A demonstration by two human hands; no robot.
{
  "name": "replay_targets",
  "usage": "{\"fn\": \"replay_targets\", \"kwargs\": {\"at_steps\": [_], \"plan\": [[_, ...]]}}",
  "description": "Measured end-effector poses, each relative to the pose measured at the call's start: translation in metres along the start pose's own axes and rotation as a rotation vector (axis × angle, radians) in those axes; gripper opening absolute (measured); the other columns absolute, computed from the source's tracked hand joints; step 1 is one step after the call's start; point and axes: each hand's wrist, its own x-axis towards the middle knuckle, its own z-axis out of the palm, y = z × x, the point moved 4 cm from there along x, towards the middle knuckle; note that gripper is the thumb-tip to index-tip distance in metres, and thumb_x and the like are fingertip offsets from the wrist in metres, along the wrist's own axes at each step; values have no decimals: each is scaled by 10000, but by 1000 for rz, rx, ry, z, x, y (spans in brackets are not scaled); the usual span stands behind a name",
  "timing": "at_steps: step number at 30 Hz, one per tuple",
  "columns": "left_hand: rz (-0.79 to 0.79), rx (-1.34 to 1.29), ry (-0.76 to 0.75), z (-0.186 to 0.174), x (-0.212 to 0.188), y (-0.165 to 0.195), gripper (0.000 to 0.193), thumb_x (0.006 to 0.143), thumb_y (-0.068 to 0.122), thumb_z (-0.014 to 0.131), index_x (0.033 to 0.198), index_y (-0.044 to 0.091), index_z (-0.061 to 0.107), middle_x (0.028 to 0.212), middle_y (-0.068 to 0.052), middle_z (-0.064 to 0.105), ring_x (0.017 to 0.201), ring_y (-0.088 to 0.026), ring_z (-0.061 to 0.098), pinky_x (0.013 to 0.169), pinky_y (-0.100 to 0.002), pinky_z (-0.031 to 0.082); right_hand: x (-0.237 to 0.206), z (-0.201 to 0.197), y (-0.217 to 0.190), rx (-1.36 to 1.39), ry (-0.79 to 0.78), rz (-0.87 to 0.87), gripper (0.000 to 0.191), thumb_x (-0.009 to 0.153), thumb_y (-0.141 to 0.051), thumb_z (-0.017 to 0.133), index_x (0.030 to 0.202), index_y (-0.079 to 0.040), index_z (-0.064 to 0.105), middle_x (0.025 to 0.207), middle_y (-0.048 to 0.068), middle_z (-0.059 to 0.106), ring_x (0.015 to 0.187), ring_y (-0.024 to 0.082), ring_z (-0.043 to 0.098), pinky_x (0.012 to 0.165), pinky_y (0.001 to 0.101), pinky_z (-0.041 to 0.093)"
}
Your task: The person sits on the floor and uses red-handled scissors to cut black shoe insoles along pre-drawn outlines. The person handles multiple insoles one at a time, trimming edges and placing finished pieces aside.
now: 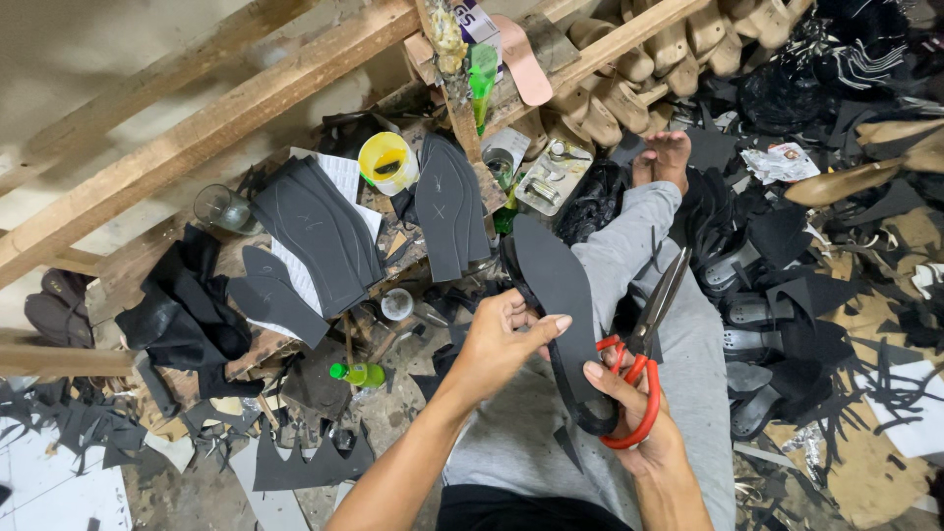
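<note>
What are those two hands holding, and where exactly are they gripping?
The left hand pinches a black sole-shaped cutout at its left edge, about halfway along. The right hand holds scissors by their red handle loops, fingers through them.

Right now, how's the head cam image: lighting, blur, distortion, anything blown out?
Head view: even, soft light, no hard shadows; left hand, right hand, black sole piece and red-handled scissors sharp, no motion blur. Wide-angle bend shows in the wooden beams toward the edges. Mild glare on the yellow cup; black offcuts at top right lose detail in the dark.
</note>
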Motion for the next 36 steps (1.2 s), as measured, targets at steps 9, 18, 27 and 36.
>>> {"fn": "replay_targets", "kwargs": {"at_steps": [9,18,27,36], "plan": [[-4,14,-19,3,-2,3,304,838,43,808,1117,-13,701,903,-40,715,799,-79,648,742,-244,547,4,-7,5,34,57,-4,326,756,47,774,965,-147,617,902,-53,624,831,91,640,733,271,518],[-38,-1,-29,2,-4,1,291,854,52,796,1121,-9,696,918,-42,714,834,-85,671,764,-250,562,0,-2,-1,-13,19,-64,334,770,49,791,973,-131,596,887,-32,594,809,100,610,715,271,503],[-102,-152,-64,-3,-6,-23,305,898,74,733,1187,0,668,1067,-53,738,945,-110,673,832,-276,534,-27,30,-17,-355,45,-473,360,756,66,807,917,-92,526,791,-21,539,654,50,480,574,208,391],[-53,-388,-90,-2,-5,-55,265,959,75,698,1210,6,652,1125,-59,716,1012,-121,656,903,-284,515,-43,38,-24,-503,105,-614,401,738,-1,862,917,-78,512,801,-20,536,670,31,476,573,199,381]]}}
